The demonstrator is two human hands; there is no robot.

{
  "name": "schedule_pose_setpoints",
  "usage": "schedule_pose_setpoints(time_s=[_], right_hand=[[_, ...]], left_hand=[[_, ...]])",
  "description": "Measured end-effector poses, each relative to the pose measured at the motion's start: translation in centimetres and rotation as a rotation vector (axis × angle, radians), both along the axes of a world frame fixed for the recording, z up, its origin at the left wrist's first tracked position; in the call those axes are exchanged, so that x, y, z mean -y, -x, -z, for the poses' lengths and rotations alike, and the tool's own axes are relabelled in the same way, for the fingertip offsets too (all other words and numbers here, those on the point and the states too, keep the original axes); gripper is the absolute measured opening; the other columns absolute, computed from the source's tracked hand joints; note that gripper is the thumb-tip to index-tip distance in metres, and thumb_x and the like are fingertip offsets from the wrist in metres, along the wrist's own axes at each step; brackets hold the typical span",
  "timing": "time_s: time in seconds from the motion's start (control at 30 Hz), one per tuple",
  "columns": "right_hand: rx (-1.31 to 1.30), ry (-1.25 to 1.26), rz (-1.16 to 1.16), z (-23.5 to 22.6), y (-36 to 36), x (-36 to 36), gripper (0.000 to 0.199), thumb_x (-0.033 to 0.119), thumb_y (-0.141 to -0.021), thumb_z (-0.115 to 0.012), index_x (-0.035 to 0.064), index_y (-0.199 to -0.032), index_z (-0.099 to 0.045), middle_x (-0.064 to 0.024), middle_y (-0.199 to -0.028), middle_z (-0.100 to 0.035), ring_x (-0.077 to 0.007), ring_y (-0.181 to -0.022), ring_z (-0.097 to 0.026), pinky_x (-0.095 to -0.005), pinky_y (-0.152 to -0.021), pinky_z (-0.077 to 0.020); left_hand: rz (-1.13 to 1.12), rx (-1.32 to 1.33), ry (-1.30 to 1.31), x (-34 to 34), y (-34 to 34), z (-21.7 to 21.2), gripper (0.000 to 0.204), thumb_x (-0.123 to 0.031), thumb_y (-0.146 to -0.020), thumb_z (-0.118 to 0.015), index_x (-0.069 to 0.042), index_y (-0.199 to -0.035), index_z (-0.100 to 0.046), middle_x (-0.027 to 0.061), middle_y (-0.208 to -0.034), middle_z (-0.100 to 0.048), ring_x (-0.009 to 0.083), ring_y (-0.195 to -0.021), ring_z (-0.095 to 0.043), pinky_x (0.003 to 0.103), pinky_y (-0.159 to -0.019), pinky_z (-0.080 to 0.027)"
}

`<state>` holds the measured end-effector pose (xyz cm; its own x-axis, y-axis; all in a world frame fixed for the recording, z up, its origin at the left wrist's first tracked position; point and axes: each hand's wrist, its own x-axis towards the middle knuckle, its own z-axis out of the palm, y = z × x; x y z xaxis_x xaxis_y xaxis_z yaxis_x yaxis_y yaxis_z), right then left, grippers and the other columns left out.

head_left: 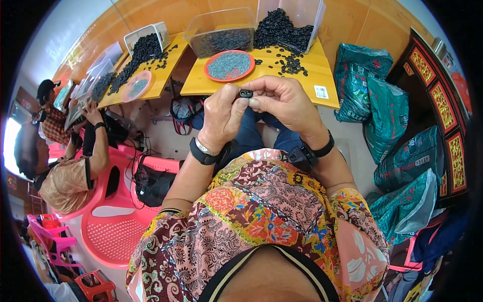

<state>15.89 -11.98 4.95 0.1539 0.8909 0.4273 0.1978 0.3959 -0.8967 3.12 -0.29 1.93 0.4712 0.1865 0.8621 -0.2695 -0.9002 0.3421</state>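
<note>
Piece point(245, 94), black and two-holed, sits pinched in the left hand point(220, 117) by the tabletop's point(317, 73) near edge; the right hand point(289, 103) closes its fingertips at the piece's right end, any grip there hidden. Best keep the holes facing up, pinch steady. The red plate point(207, 75) crowds the near edge; the near right corner has room around a white label point(320, 91).

Your left hand point(220, 115) and right hand point(289, 103) pinch a small black oval piece point(245, 93) between them, a red plate point(231, 79) of grey bits point(229, 64) on the yellow surface point(198, 86) ahead, black pieces point(282, 34) spilling from a tipped bin point(318, 17), green sacks point(386, 118) at your right.
</note>
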Motion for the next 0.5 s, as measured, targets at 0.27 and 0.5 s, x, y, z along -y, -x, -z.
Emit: schedule_pose_setpoints(time_s=[0.27,0.5], right_hand=[[-0.119,0.044,-0.016,0.0,0.3,-0.3,0.023,0.002,-0.083,-0.061,-0.0022,-0.106,-0.061,-0.0014,-0.083,-0.062,-0.0050,-0.071,-0.056,-0.0191,-0.066,-0.0474],[-0.052,0.057,0.113,0.9,-1.2,-0.6,0.019,-0.001,-0.080,-0.062,-0.0006,-0.100,-0.060,-0.0001,-0.083,-0.060,-0.0042,-0.072,-0.054,-0.0182,-0.065,-0.0452]], left_hand=[[0.028,0.054,0.156,0.2,-0.6,1.4,0.010,-0.009,-0.086,-0.052,0.000,-0.081,-0.049,0.0157,-0.064,-0.050,0.0309,-0.055,-0.051,0.035,-0.051,-0.041],[0.224,-0.154,0.440,0.3,-1.5,1.9,0.012,-0.012,-0.089,-0.049,-0.001,-0.087,-0.050,0.0189,-0.071,-0.052,0.0350,-0.066,-0.055,0.036,-0.059,-0.044]])
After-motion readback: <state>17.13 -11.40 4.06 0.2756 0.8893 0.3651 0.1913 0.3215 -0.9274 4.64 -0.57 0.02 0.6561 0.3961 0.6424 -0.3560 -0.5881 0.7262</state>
